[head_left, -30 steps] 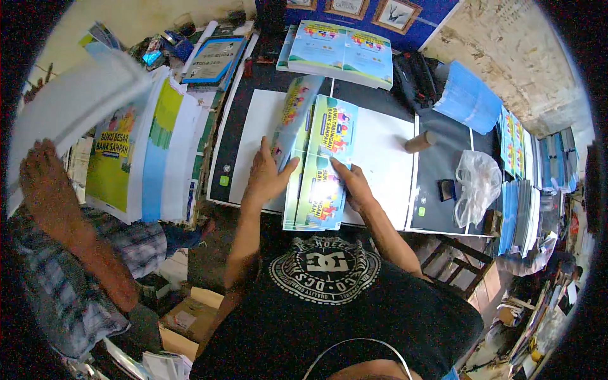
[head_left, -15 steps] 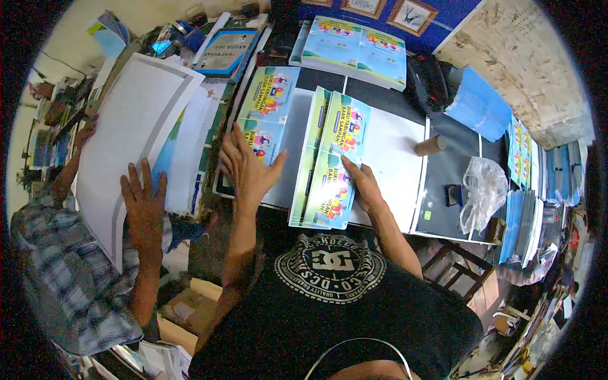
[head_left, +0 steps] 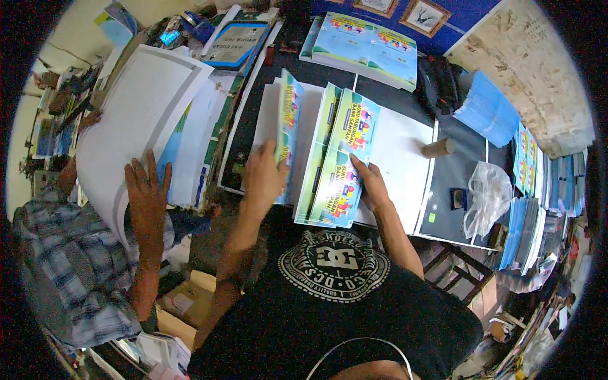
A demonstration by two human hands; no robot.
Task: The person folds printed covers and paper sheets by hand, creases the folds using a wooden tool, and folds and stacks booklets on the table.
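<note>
My left hand (head_left: 266,177), a little blurred, is closed on the edge of a colourful printed sheet (head_left: 291,126). That sheet is tilted up, its printed face toward the right. Beside it lies a fanned pile of printed sheets (head_left: 345,136), yellow, green and light blue, with cartoon figures. My right hand (head_left: 373,183) grips the pile's right edge, thumb on top and the other fingers partly hidden. Beneath the pile is large white paper (head_left: 405,152) on the dark table (head_left: 443,190).
To the left, a co-worker's hand (head_left: 147,190) presses a large white sheet (head_left: 139,107). Printed stacks (head_left: 361,54) stand at the back. On the right are a brown cylinder (head_left: 438,148), a clear plastic bag (head_left: 487,196) and blue paper stacks (head_left: 486,107). A cardboard box (head_left: 183,304) sits lower left.
My left hand has closed on the left printed sheet and raised it, tipping it toward the right-hand pile. My right hand stays on the pile. The whole view has shifted slightly.
</note>
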